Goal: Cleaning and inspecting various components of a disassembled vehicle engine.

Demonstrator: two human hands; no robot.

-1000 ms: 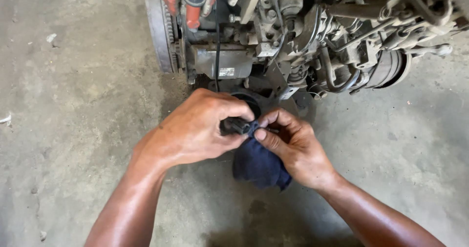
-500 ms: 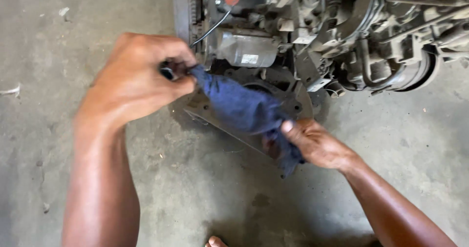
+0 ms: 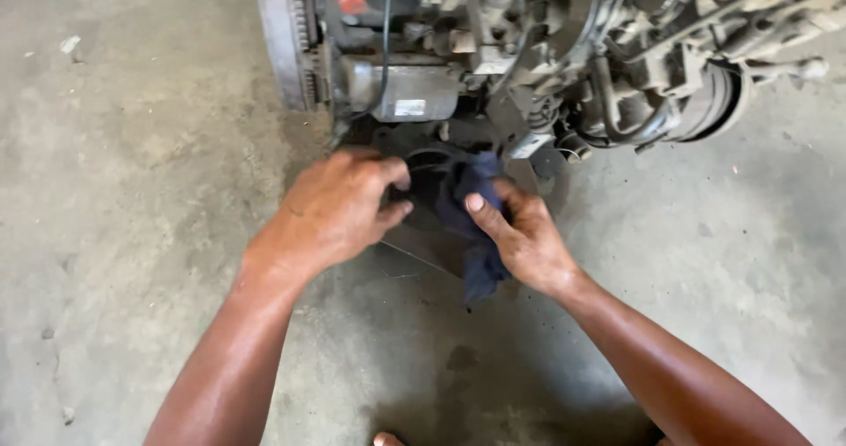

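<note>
grey engine block (image 3: 546, 67) at 12 o'clock on stained concrete floor (image 3: 132, 190). toothed flywheel (image 3: 280, 36) at 11. small debris (image 3: 69, 45) at 10.

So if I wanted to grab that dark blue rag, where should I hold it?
Probably by the loose tail of the dark blue rag that hangs down below the right hand, coming from the near, floor side. That end dangles free over the concrete floor, while the upper part is bunched between both hands, the left hand too, close against the greasy engine.

We reached both bare forearms forward, our left hand (image 3: 339, 208) curled knuckles-up, our right hand (image 3: 520, 234) beside it, fingers pinched.
</note>
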